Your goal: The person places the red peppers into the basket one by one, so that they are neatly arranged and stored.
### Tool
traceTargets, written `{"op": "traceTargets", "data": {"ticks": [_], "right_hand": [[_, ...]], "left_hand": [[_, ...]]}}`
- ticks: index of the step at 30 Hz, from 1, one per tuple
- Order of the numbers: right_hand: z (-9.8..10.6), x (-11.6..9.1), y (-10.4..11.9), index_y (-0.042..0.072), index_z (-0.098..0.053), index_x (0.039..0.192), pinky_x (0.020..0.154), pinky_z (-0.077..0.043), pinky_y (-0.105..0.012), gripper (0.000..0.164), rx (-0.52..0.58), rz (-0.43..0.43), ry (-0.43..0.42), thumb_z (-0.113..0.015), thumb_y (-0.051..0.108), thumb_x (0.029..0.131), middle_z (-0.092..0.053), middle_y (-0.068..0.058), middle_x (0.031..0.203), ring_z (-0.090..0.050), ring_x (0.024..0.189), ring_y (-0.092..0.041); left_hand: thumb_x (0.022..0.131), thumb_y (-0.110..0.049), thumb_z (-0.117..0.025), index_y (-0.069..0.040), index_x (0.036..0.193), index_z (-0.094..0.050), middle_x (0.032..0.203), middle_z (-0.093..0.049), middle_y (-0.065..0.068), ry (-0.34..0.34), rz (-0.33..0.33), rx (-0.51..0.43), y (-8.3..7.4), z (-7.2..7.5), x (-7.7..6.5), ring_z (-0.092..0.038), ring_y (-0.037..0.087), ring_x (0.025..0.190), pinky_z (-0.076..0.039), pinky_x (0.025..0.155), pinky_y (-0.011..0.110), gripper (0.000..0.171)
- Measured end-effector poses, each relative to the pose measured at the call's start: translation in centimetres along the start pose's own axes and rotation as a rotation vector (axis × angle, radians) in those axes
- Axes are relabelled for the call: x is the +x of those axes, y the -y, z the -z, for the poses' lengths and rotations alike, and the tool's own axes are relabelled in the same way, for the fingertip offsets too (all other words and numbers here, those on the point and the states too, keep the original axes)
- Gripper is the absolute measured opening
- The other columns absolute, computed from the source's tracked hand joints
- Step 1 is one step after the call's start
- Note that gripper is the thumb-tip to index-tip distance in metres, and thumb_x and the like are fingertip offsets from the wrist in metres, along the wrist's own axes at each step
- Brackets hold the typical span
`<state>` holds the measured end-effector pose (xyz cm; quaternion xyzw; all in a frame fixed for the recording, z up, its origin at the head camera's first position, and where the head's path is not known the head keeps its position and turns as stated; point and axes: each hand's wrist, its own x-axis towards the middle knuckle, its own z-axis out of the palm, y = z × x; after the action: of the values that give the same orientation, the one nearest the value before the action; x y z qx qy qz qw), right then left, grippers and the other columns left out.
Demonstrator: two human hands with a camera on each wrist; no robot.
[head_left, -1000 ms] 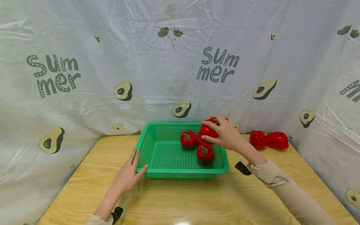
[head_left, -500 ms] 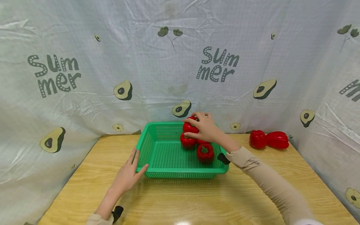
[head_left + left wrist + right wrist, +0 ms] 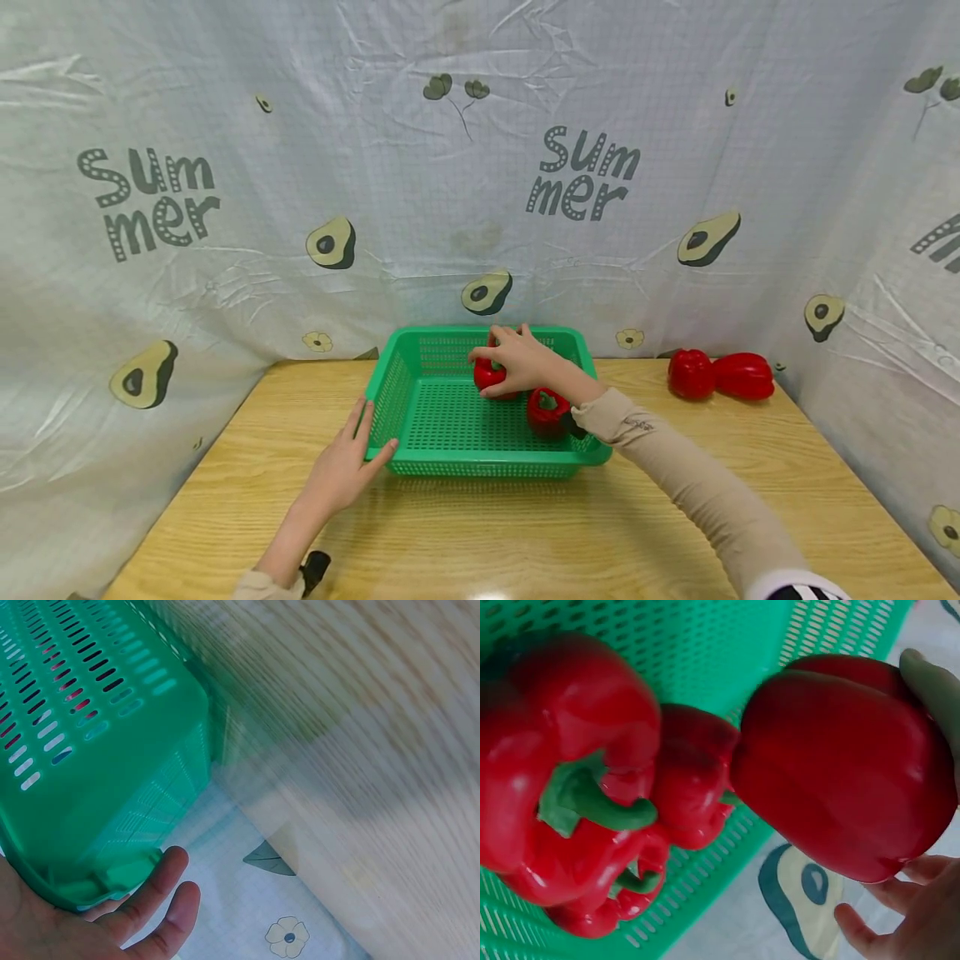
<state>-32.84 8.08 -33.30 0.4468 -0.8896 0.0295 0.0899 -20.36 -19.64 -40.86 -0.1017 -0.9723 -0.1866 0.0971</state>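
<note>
A green plastic basket [image 3: 480, 457] with slotted walls stands on the wooden table, red bell peppers in its right half. My right hand [image 3: 521, 360] reaches over the basket's back part and grips a red bell pepper [image 3: 847, 765]. Beside that one, in the right wrist view, lie a bell pepper with a curved green stem [image 3: 525, 742] and others behind it. From the head, a bell pepper [image 3: 547, 414] shows under the right wrist; the hand hides others. My left hand [image 3: 341, 462], fingers extended, rests at the basket's front-left corner, also seen in the left wrist view.
Two more red items lie on the table's back right: a bell pepper [image 3: 691, 374] and a longer red pepper [image 3: 743, 376] touching it. A patterned white cloth [image 3: 405, 167] hangs along the back and sides of the table [image 3: 480, 533].
My right hand has carried the bell pepper leftward from the basket's right back, then lowered it among the other peppers. The left hand stays at the corner.
</note>
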Motion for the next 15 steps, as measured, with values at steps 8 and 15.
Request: {"op": "traceTargets", "data": {"ticks": [8,15], "right_hand": [[-1.6,0.1,0.1,0.025,-0.052,0.108,0.071,-0.024,-0.038,0.051,-0.076,-0.014,0.184,-0.065,0.057,0.07,-0.044,-0.008,0.102,-0.042,0.087,-0.02],[-2.9,-0.1,-0.1,0.024,-0.05,0.106,0.082,-0.032,-0.047,0.052,-0.077,-0.036,0.26,-0.07,0.051,0.068,-0.043,-0.01,0.108,-0.046,0.098,-0.026]], "left_hand": [[0.091,-0.047,-0.041,0.005,0.14,-0.018,0.147,-0.013,0.023,-0.004,-0.004,0.011,0.1,0.0,0.1,-0.039,0.046,0.12,-0.046,0.079,0.051,0.075],[0.091,-0.047,-0.041,0.005,0.14,-0.018,0.148,-0.013,0.022,0.002,0.004,0.009,0.0,-0.1,0.0,-0.039,0.046,0.12,-0.046,0.078,0.051,0.076]]}}
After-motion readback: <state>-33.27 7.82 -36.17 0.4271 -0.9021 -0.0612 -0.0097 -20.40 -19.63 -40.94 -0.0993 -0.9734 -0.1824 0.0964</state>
